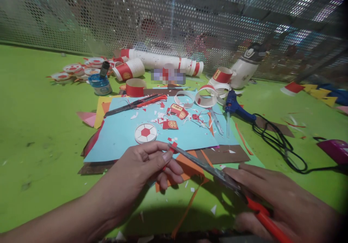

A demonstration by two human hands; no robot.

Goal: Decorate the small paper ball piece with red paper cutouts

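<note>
Between the thumb and fingers of my left hand [154,163] is pinched a small strip of red paper [173,147]. My right hand [272,196] grips a pair of scissors [209,168] with red handles, whose blade tips lie at the strip. Just beyond my left hand, a white paper disc [145,132] with a red hexagon and dark radiating lines rests on light blue paper [116,138]. Red cut pieces with gold print [170,124] and many tiny red and white scraps lie scattered on that sheet.
A second pair of scissors [136,104] lies on the blue paper. Behind stand a blue jar [100,85], stacked paper cups [160,60], and cut cup rings [206,96]. At right are a blue glue gun [239,108] with a looping black cord and a white bottle [246,69].
</note>
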